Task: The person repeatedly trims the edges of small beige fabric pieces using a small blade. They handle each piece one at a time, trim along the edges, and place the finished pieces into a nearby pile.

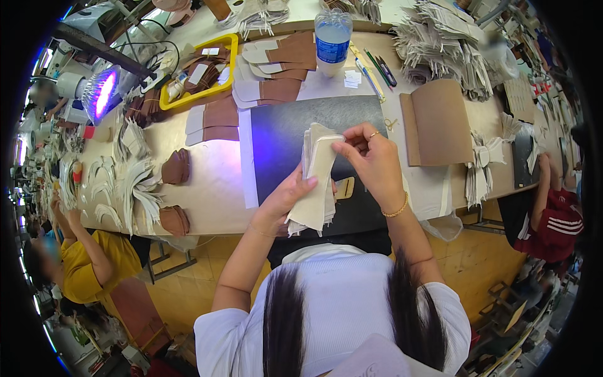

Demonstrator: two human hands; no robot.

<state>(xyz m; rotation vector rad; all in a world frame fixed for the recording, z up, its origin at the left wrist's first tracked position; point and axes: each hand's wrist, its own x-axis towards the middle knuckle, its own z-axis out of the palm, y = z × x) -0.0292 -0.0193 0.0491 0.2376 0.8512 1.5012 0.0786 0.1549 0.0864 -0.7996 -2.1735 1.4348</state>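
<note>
A stack of cream fabric pieces (318, 173) is held up over a black mat (301, 113) on the table. My left hand (286, 193) grips the stack from its left side, thumb across the front piece. At the upper right corner of the stack, my right hand (375, 160) pinches the edge of a piece between thumb and fingertips. Below the right hand, a small tan piece (345, 188) with a slot-like mark lies on the mat, partly behind the stack.
Two-tone brown and cream pieces (217, 119) lie left of the mat, near a yellow tray (234, 63). Behind stand a water bottle (333, 44) and pens (381, 68). A brown folder (440, 125) and fabric bundles (440, 47) lie right. Co-workers sit either side; a lamp (100, 94) glows left.
</note>
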